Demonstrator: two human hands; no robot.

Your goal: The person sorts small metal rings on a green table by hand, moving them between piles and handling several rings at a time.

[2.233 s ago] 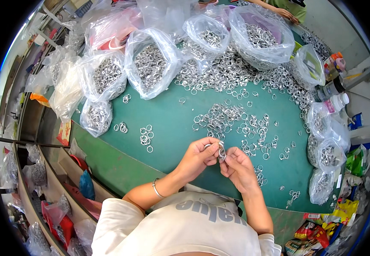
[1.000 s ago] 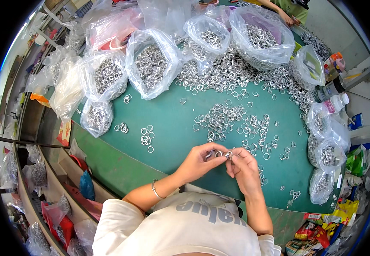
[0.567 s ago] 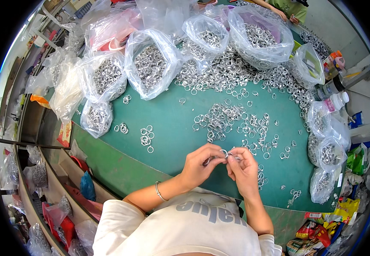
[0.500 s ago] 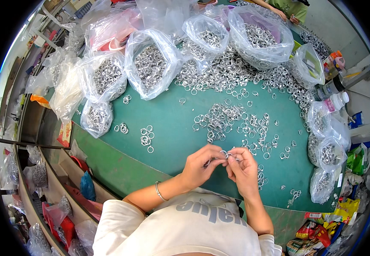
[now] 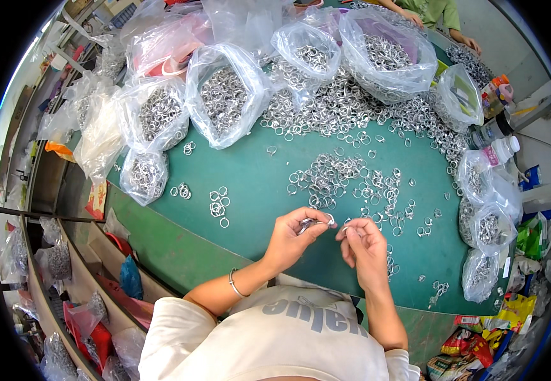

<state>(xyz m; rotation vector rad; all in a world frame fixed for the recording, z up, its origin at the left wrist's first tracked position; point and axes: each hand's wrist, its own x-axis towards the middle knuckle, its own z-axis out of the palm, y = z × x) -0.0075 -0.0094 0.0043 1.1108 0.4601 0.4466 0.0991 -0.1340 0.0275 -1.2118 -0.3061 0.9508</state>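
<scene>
Silver rings (image 5: 331, 220) between left fingers (image 5: 305, 213)

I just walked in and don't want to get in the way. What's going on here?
A person is handling silvery rings at a green table. The left hand holds a few rings at its fingers. The right hand is just apart from it, fingers curled; whether it holds something small is hard to tell. Beyond the hands lies a loose ring pile, with open plastic bags of rings farther back. A co-worker's hand shows at the upper right.
</scene>
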